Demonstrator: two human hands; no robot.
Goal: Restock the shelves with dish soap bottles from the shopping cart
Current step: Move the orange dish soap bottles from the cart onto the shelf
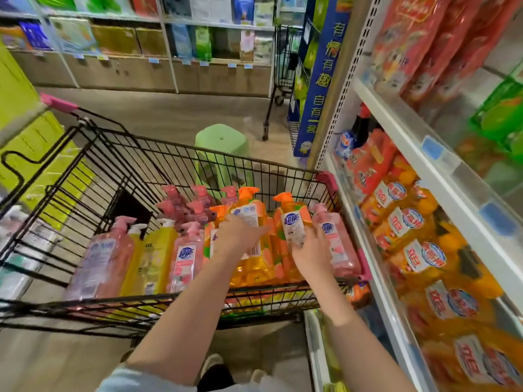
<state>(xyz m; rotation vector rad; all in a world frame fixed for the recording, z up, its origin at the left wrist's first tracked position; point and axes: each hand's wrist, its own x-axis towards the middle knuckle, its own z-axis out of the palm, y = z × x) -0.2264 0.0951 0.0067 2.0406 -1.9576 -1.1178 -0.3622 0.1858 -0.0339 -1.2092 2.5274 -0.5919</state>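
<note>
A black wire shopping cart [93,171] holds several pump bottles of dish soap: pink, yellow and orange. My left hand [240,234] reaches into the cart and grips an orange bottle [249,210] with an orange pump. My right hand [310,251] grips a second orange bottle [291,219] next to a pink bottle [336,239] at the cart's right wall. The white shelf [424,145] on the right carries rows of orange dish soap bottles [410,230].
A green plastic stool [222,145] stands beyond the cart. A second black cart [278,80] and a blue display stand [319,80] are at the aisle's far end. Yellow-green boxes [25,128] sit left. Red and green refill bags hang on the upper right shelf.
</note>
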